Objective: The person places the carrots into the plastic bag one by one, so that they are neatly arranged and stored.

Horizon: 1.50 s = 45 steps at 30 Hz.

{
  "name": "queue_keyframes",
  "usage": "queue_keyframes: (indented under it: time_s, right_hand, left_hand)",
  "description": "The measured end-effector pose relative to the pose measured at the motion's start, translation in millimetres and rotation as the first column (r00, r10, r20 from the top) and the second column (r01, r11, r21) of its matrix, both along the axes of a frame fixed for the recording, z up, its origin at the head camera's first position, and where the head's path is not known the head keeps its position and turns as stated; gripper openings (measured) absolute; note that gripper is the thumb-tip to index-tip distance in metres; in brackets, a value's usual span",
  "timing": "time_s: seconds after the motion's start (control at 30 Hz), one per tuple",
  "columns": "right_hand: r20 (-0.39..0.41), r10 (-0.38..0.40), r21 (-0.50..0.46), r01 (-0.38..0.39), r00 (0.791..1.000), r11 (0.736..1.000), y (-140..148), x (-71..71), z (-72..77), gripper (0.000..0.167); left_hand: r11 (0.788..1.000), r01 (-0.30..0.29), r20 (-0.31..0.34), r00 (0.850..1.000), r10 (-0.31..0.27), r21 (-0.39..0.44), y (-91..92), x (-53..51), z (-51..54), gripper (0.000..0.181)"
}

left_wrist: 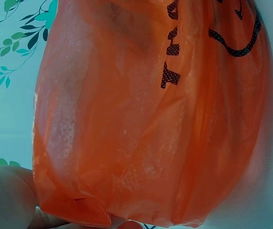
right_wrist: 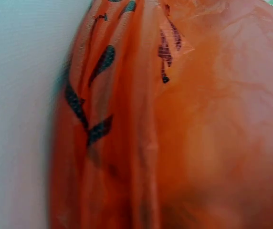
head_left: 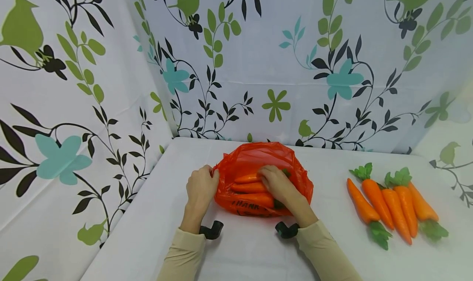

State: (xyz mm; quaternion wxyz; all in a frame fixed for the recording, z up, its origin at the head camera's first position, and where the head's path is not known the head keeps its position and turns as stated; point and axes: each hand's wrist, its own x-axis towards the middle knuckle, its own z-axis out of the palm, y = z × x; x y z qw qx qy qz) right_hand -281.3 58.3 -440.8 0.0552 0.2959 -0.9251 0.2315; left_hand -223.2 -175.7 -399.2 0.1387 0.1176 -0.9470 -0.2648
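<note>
A red translucent plastic bag (head_left: 304, 182) with black lettering lies open on the white table. Inside it are orange carrots (head_left: 248, 187) with bits of green leaf. At the bag's left rim, my left hand (head_left: 201, 186) pinches the plastic; in the left wrist view the thumb (left_wrist: 7, 193) shows beside the bag's edge. My right hand (head_left: 280, 184) reaches into the bag, its fingers curled over the uppermost carrot (head_left: 245, 178). Fingertip contact there is partly hidden. The right wrist view shows only the bag's wrinkled side (right_wrist: 146, 119), not the hand.
Several carrots with green leafy tops (head_left: 397, 203) lie side by side on the table at the right. A patterned cloth (head_left: 236, 84) with leaves, birds and flowers hangs behind the table and along its left side. Dark wrist mounts (head_left: 212, 230) sit by both wrists.
</note>
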Motion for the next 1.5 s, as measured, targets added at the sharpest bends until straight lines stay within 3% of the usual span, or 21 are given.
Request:
queue_keyframes:
  time_s: [0.33, 0.7, 0.97, 1.3, 1.5]
  right_hand:
    - [-0.057, -0.031, -0.022, 0.03, 0.998, 0.999, 6.5, 8.3, 18.6, 0.033]
    - [-0.124, -0.079, -0.135, 0.062, 0.989, 0.989, 27.4, 17.2, 41.5, 0.039]
    - [-0.148, -0.111, -0.158, 0.087, 0.983, 0.984, 43.5, 19.8, 45.4, 0.039]
    - [-0.115, -0.155, -0.16, 0.135, 0.981, 0.978, 62.9, 24.1, 53.0, 0.04]
    - [-0.083, -0.22, -0.153, 0.206, 0.972, 0.967, 76.1, 28.1, 55.6, 0.041]
  left_hand:
    - [1.0, 0.005, -0.005, 1.0, -0.005, -0.003, 1.2, 1.1, -2.0, 0.026]
    - [1.0, 0.005, 0.011, 1.0, -0.005, 0.0, 2.7, 0.1, -0.5, 0.027]
    - [1.0, 0.01, 0.025, 1.0, -0.01, 0.007, 5.1, -0.7, 0.0, 0.027]
    - [1.0, 0.003, 0.012, 1.0, -0.003, -0.002, 1.9, -0.5, 0.0, 0.027]
    - [1.0, 0.004, 0.014, 1.0, -0.004, -0.018, -0.1, -0.4, 0.0, 0.027]
